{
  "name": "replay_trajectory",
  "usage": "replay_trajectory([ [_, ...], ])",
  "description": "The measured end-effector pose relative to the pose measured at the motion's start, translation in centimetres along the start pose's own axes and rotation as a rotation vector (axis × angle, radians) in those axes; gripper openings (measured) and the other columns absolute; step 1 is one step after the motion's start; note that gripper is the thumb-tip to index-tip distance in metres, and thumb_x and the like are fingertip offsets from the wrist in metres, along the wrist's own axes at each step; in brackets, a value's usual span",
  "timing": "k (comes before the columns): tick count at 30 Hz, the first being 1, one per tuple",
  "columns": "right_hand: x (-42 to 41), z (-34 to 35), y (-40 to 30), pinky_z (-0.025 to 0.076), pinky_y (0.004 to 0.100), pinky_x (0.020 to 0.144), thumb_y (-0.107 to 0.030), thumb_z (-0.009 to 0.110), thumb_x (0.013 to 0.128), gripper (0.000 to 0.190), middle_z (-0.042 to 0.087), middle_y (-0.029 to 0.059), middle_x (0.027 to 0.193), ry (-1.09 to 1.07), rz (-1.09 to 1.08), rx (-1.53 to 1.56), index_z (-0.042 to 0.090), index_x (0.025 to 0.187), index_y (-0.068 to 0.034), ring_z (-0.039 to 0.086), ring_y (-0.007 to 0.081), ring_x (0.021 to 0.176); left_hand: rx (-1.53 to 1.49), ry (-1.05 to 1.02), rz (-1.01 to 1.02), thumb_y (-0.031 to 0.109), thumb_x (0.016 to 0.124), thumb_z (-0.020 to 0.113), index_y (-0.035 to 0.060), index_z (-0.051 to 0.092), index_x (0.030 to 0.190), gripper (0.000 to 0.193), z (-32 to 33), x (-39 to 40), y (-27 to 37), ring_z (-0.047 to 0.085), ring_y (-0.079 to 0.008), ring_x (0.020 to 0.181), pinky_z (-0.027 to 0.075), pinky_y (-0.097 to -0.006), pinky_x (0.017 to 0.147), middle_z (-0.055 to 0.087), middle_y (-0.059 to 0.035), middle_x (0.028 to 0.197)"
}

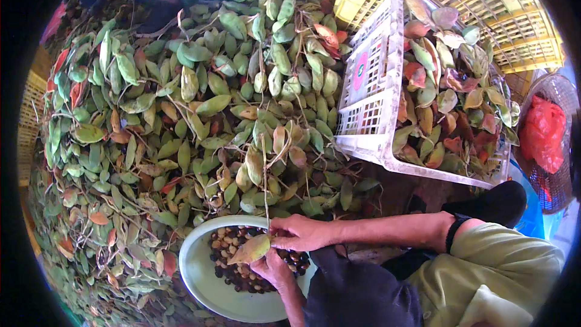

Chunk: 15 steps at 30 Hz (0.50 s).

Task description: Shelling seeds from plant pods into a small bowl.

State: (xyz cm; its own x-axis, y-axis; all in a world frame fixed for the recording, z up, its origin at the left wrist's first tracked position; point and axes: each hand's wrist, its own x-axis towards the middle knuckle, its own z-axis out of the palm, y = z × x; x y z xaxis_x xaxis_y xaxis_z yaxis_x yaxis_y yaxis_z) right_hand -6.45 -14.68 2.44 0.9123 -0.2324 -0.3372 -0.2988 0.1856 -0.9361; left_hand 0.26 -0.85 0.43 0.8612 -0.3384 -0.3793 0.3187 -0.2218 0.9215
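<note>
My right hand [302,232] grips a thin woody stem [266,186] that rises past the basin's far rim. A yellow-green seed pod [250,250] with a brownish tinge lies between my two hands. From below, my left hand [276,269] pinches this pod near its stem end. Both hands are above a pale green plastic basin [193,277]. Inside it lie many round seeds [245,277], some glossy dark brown and some tan. My hands and the pod hide part of them. Whether the pod is split cannot be told.
A large heap of green and reddish pods on stems [181,100] fills the left and middle. A white plastic crate [386,145], tilted, holds more pods [435,131]. Yellow crates [508,13] stand behind. At right, a mesh basket [556,190] holds a red plastic bag [542,134].
</note>
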Motion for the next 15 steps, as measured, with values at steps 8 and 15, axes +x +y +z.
replay_trajectory([
  [8,1.1,0.9,0.0,0.046,0.0263,0.057,-0.027,0.063,0.090,0.032,0.059,-0.0005,0.076,-0.068,0.026,0.036,0.058,0.108,-0.002,0.055,0.0068,0.064,0.562,0.005,0.386,0.005,0.068,0.057,-0.0058,0.060,0.094,0.029,-3.6,1.6,-3.5,0.060,-0.0330,0.085,0.047,-0.0417,0.083,0.061,-0.0188,0.096],
  [15,1.2,1.1,0.4,0.041,0.0316,0.086,-0.024,0.071,0.084,0.037,0.057,0.0050,0.100,-0.060,-0.107,-0.007,0.057,0.111,-0.003,0.050,0.0132,0.097,0.436,-0.160,0.487,0.003,0.071,0.062,-0.0021,0.063,0.089,0.019,-2.0,1.4,0.2,0.061,-0.0273,0.080,0.047,-0.0381,0.077,0.063,-0.0126,0.086],
])
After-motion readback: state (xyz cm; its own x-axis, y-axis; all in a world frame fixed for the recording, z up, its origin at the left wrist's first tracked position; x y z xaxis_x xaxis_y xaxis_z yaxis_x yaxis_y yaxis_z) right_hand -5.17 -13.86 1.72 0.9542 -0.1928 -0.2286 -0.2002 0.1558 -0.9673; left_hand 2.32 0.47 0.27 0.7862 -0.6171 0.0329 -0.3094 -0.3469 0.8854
